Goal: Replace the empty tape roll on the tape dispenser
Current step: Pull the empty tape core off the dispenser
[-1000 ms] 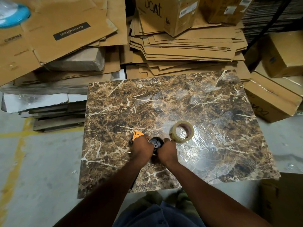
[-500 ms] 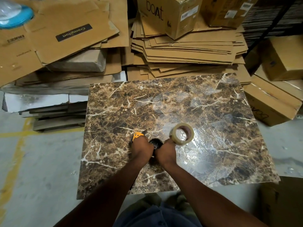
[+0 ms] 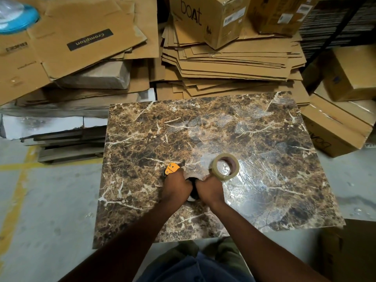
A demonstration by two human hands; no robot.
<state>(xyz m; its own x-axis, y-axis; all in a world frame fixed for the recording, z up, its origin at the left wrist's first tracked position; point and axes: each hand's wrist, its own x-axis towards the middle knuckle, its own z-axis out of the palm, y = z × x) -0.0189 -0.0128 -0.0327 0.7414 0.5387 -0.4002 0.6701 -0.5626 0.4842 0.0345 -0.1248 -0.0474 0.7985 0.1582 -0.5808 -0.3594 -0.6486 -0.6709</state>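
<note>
A tape dispenser with an orange blade guard (image 3: 171, 169) lies on the marble-patterned board (image 3: 264, 139), near its front middle. My left hand (image 3: 176, 187) is closed over the dispenser's body, so only the orange tip and a dark part (image 3: 192, 187) between my hands show. A roll of clear tape (image 3: 224, 167) stands tilted on edge just right of the dispenser. The fingers of my right hand (image 3: 210, 189) pinch its lower left rim. Whether an old core sits on the dispenser is hidden.
Stacks of flattened cardboard (image 3: 234, 64) and closed boxes (image 3: 205, 19) crowd the far side. More boxes (image 3: 335, 127) press against the board's right edge. Concrete floor with a yellow line (image 3: 18, 180) lies to the left. My knees are at the board's near edge.
My hands have drawn closer together, covering most of the black hub that showed between them. The tape roll stays tilted by my right fingers, almost where it was.
</note>
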